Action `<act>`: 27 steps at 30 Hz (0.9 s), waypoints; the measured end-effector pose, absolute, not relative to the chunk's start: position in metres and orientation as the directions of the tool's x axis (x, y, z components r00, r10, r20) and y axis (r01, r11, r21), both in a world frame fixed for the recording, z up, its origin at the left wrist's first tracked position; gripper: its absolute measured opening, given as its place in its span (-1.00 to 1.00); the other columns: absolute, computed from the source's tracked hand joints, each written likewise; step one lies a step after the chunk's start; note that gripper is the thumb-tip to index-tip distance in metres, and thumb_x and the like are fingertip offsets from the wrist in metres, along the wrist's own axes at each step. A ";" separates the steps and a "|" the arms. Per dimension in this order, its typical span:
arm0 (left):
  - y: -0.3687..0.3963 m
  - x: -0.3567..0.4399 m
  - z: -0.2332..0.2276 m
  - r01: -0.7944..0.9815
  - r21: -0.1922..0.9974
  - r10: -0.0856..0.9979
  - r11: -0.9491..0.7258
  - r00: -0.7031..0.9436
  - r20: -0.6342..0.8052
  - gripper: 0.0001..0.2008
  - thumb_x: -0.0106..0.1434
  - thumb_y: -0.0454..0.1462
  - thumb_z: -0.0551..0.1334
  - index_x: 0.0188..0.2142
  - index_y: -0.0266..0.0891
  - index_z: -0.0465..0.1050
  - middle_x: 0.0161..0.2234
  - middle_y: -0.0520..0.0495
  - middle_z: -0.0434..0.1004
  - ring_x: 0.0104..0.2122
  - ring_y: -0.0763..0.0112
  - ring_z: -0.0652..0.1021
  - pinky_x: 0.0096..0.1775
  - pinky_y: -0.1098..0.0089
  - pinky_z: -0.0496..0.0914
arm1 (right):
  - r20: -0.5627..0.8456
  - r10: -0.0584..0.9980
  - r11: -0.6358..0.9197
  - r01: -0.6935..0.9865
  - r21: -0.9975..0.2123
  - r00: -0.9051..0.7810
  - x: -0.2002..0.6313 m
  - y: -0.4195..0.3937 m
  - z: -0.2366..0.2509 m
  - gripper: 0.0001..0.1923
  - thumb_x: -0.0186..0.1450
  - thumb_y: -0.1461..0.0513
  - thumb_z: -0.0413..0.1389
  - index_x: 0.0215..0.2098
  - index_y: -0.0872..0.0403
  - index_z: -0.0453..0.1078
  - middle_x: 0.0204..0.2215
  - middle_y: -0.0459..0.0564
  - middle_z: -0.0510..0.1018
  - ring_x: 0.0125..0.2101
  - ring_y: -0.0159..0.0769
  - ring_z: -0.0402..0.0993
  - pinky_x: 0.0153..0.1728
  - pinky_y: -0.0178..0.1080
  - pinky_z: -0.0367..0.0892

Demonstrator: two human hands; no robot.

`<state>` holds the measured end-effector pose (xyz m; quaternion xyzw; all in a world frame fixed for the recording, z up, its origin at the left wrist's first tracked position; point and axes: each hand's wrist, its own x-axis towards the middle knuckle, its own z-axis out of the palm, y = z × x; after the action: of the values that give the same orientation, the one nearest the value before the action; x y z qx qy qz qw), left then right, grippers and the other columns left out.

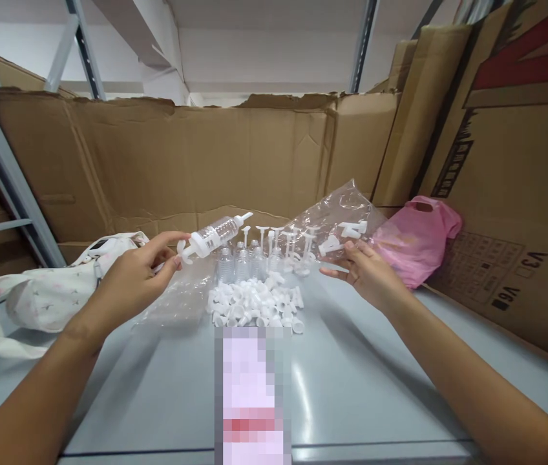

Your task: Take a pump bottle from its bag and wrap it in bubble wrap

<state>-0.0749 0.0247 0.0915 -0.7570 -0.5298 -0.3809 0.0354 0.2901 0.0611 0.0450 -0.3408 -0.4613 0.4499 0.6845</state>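
My left hand (143, 265) pinches the white handle of a clear plastic syringe (218, 236), its white nozzle tilted up to the right. Raised on the other side, my right hand (371, 271) has white plastic nozzles (332, 246) at its fingertips, with one finger or the thumb stretched left. How firmly these are gripped is hard to see. Between the hands lies a heap of small white nozzles (254, 303) on the grey table (172, 400). Behind it stand several clear barrels (242, 263) and several white plungers (289, 245), partly overlapping.
Clear plastic bags (172, 300) lie around the parts. A white patterned bag (55, 290) sits at left, a pink plastic bag (412, 239) at right. Cardboard (206, 161) walls the back, and a large carton (511, 213) flanks the right. A blurred patch covers the front middle.
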 end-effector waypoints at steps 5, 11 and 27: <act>0.027 -0.064 0.080 0.739 0.464 0.743 -0.488 0.073 0.665 -0.65 0.21 -0.22 0.13 0.00 -0.03 0.31 -0.45 0.07 0.45 -0.56 0.49 0.36 -0.50 0.47 0.20 | 0.406 0.910 0.414 -0.122 -0.902 0.088 0.282 0.062 0.056 -0.81 0.19 0.11 0.16 -0.25 -0.02 0.38 -0.29 -0.10 0.44 -0.32 -0.29 0.48 -0.37 -0.08 0.54; 0.038 -0.058 0.069 0.317 0.807 0.862 -0.498 0.077 0.501 -0.63 0.18 -0.18 0.17 0.00 -0.12 0.26 -0.54 0.08 0.37 -0.66 0.57 0.23 -0.60 0.53 0.10 | 0.459 0.887 0.461 0.050 -0.886 -0.044 0.266 0.062 0.078 -0.81 0.25 0.10 0.09 -0.23 0.01 0.39 -0.31 -0.05 0.45 -0.33 -0.30 0.45 -0.41 -0.14 0.55; 0.037 -0.043 0.052 0.231 0.842 0.873 -0.487 0.093 0.479 -0.79 0.20 -0.15 0.18 -0.28 -0.17 0.19 -0.53 0.14 0.26 -0.63 0.62 0.21 -0.61 0.57 0.08 | 0.483 0.867 0.491 -0.042 -0.870 0.122 0.249 0.057 0.108 -0.86 0.28 0.32 0.05 -0.35 0.07 0.46 -0.45 -0.04 0.53 -0.52 -0.38 0.50 -0.66 -0.37 0.47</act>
<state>-0.0428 0.0373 0.0524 -0.6759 -0.4084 -0.5354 -0.2996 0.2487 0.0566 0.1084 -0.3656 -0.5638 0.3477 0.6539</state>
